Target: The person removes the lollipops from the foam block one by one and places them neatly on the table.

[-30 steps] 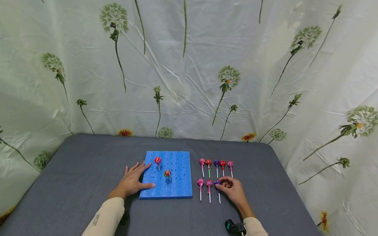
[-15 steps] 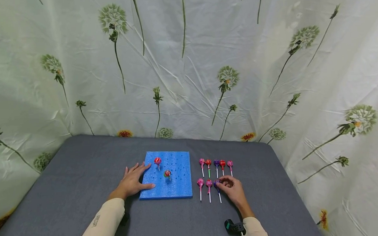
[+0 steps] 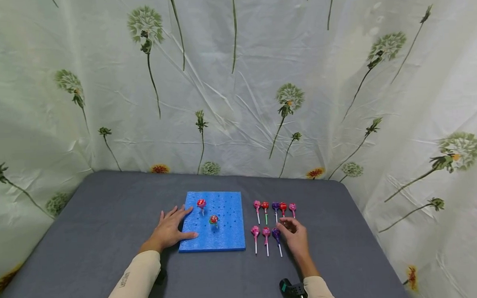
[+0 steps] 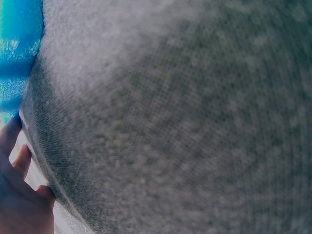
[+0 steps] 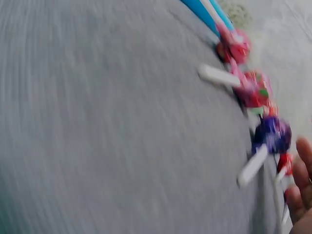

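My left hand [image 3: 168,230] lies with spread fingers at the left edge of a blue foam board [image 3: 230,234], thumb and fingertips touching it. Two lollipops stand upright in the board: a red and pink lollipop [image 3: 201,204] and a red and green lollipop [image 3: 214,219]. My right hand [image 3: 296,239] is just right of a purple lollipop [image 3: 276,233] lying on the table. In the right wrist view, its fingers [image 5: 304,163] are apart from the purple lollipop [image 5: 273,135], holding nothing. Left of it lie two pink lollipops [image 3: 255,231] [image 3: 266,232].
A back row of several lollipops [image 3: 265,206], red, pink and purple, lies beyond the right hand. The grey cloth-covered table [image 3: 211,281] ends at a white curtain [image 3: 237,101] printed with dandelions. A black wrist strap [image 3: 291,289] is on the right wrist.
My right hand has let go of the purple lollipop and drawn slightly away to its right. The purple lollipop's stick now slants a little more. The left hand stays on the board.
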The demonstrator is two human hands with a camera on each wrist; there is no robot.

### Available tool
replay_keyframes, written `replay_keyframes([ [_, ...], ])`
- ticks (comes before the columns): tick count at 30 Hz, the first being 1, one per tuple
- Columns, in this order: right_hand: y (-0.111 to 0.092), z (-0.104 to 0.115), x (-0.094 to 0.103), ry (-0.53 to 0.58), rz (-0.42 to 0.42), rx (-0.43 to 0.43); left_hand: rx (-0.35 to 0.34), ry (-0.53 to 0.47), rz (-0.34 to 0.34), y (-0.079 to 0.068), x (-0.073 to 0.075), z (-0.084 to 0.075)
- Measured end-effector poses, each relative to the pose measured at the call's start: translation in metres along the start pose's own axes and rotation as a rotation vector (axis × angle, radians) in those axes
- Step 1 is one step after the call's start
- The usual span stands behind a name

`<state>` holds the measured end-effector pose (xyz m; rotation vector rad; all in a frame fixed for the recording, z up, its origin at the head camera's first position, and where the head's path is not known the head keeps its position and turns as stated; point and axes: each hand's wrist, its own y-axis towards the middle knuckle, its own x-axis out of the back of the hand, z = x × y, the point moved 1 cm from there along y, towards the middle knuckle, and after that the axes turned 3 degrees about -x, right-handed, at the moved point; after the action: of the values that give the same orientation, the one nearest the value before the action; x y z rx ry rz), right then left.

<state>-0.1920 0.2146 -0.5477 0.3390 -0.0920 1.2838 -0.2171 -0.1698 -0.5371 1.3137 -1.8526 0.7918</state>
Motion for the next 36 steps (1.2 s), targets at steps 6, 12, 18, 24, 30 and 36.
replay_keyframes([
  [6,0.0,0.019,-0.016,-0.023,-0.029,-0.083,0.014,0.0,0.012,0.001,0.0,-0.001],
  [12,0.0,0.039,-0.032,-0.03,0.023,-0.163,0.028,0.006,0.017,0.0,-0.001,-0.001],
  [18,-0.005,0.067,-0.048,0.031,0.125,-0.153,0.028,0.008,0.015,0.0,0.0,0.0],
  [24,-0.006,0.1,-0.063,0.076,0.304,-0.131,0.034,0.008,0.019,0.001,0.0,0.0],
  [30,0.0,0.095,-0.087,0.125,0.447,-0.059,0.02,-0.004,-0.001,0.001,0.002,-0.002],
  [36,0.005,0.074,-0.112,0.099,0.551,-0.022,0.027,-0.013,0.004,0.0,0.002,-0.003],
])
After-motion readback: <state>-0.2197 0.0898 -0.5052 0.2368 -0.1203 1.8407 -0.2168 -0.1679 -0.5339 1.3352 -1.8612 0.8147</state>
